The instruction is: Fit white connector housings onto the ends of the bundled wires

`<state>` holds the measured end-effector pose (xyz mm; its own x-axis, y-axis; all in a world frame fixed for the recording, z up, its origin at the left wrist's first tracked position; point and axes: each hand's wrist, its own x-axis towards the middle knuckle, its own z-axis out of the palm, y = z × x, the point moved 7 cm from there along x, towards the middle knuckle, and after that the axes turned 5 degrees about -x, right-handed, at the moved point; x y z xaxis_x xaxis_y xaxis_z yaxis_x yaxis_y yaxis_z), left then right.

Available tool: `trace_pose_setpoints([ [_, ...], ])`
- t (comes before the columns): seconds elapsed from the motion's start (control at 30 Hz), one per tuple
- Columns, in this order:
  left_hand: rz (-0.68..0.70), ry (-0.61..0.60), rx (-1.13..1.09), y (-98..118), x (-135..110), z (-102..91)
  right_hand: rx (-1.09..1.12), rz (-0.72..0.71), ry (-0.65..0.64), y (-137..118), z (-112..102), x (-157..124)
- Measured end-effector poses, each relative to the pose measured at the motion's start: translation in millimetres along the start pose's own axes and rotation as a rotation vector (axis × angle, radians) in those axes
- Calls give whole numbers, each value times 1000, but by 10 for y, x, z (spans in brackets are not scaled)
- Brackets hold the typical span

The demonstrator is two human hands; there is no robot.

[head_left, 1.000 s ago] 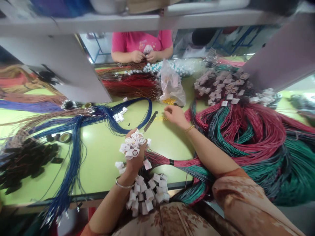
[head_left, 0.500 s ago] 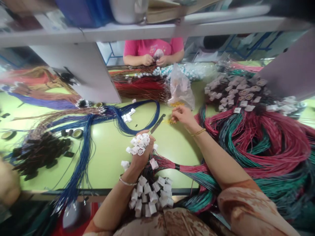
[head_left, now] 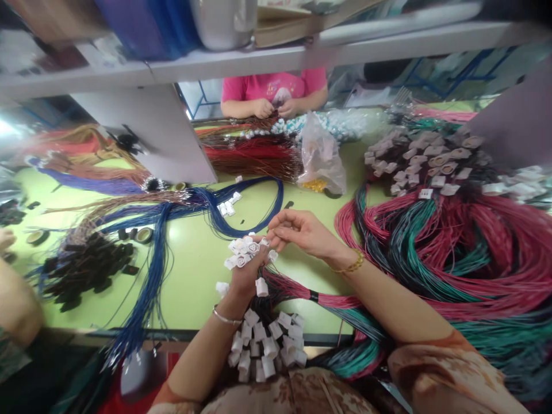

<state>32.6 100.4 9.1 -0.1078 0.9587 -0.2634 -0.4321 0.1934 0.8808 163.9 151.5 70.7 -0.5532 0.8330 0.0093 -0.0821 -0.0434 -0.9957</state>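
Note:
My left hand is closed around a bunch of white plastic connectors, whose faces point up above the fingers. Red, black and green wires run from this bunch to the right, bound with black tape. My right hand is pinched right beside the connectors, at their upper right. A tiny yellow piece seems to be between its fingertips, though it hardly shows. Below my left wrist, more white connectors hang at the table edge. A knife's dark end shows behind my right hand; the rest is hidden.
A clear bag with yellow pieces stands beyond my hands. Blue wires and black connectors lie left. Red and green wire coils fill the right. A co-worker in pink sits opposite, below a shelf.
My right hand has moved from the yellow pieces by the bag, left and toward me, to the connectors. It now covers most of the knife. My left hand keeps its hold.

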Motion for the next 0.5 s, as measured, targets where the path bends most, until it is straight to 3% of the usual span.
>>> trace_pose_setpoints([
  [0.07,11,-42,-10,37,-5,41,-122,-53,31,-21,-30,-9],
  [0.17,33,-68,-7,81,-13,70,-447,-246,121,-149,-36,-46],
  [0.3,-2,-38,-46,55,-8,63,-726,-477,140,-302,120,-132],
  [0.5,4,-25,-15,25,9,40,-798,-450,161,-310,202,-173],
])
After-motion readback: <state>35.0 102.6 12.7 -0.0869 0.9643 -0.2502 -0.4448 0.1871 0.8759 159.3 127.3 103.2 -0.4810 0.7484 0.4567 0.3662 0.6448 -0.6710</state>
